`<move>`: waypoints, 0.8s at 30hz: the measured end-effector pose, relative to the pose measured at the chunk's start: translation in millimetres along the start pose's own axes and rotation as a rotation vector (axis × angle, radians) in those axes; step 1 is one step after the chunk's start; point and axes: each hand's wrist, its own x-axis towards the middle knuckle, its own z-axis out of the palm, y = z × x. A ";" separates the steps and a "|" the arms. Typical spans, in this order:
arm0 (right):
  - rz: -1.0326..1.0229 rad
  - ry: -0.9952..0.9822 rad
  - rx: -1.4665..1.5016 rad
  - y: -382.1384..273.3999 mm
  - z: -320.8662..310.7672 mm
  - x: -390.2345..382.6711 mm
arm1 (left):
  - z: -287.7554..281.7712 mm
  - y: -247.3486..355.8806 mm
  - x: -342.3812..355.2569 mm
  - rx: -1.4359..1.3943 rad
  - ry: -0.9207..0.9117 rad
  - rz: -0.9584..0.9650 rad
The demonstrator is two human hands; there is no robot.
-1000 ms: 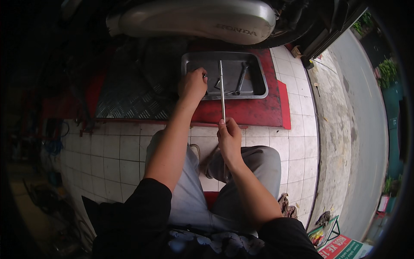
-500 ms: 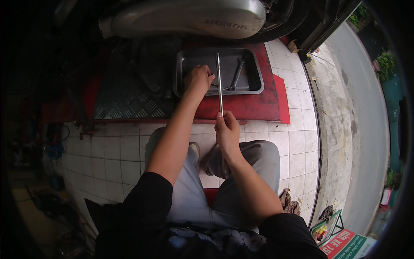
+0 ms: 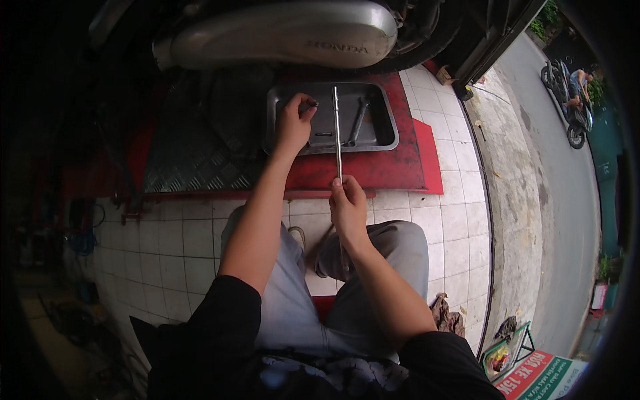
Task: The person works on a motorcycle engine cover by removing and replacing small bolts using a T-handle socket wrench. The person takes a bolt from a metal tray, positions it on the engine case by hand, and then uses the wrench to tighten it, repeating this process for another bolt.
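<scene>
My right hand (image 3: 349,204) is closed round the lower part of a long, thin silver metal rod (image 3: 338,143), which points away from me over the metal tray (image 3: 395,137). The rod's far tip is slightly thicker. Over the tray's left side, my left hand (image 3: 293,125) pinches a small dark piece (image 3: 313,103) between thumb and fingers, too small to name. Inside the tray a wrench (image 3: 360,121) lies slanted to the right of the rod. A short dark pin-like piece (image 3: 324,135) lies near its front wall.
The tray stands on a red platform (image 3: 393,169) with a dark treadplate (image 3: 200,167). Beyond it is a motorbike's silver casing (image 3: 287,40). White floor tiles (image 3: 460,220) border a street on the right, where a person rides a motorbike (image 3: 567,103). A signboard (image 3: 533,373) stands lower right.
My left hand has lifted from the tray and moved slightly left and away, the small dark piece now showing in its fingertips. The rod stays in my right hand. A motorbike has entered the street.
</scene>
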 end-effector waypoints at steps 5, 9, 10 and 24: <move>0.000 -0.063 -0.042 -12.7 4.9 -5.8 | -9.7 4.5 1.9 -0.439 0.004 -0.043; -0.012 -0.102 -0.100 -11.4 10.9 -8.9 | -14.1 2.2 5.6 -0.473 0.026 -0.007; 0.003 -0.112 -0.128 -11.9 9.9 -9.3 | -14.2 4.4 6.2 -0.478 0.024 0.004; 0.026 -0.174 -0.133 -5.0 12.0 -9.0 | -17.7 1.6 7.6 -0.446 0.075 0.007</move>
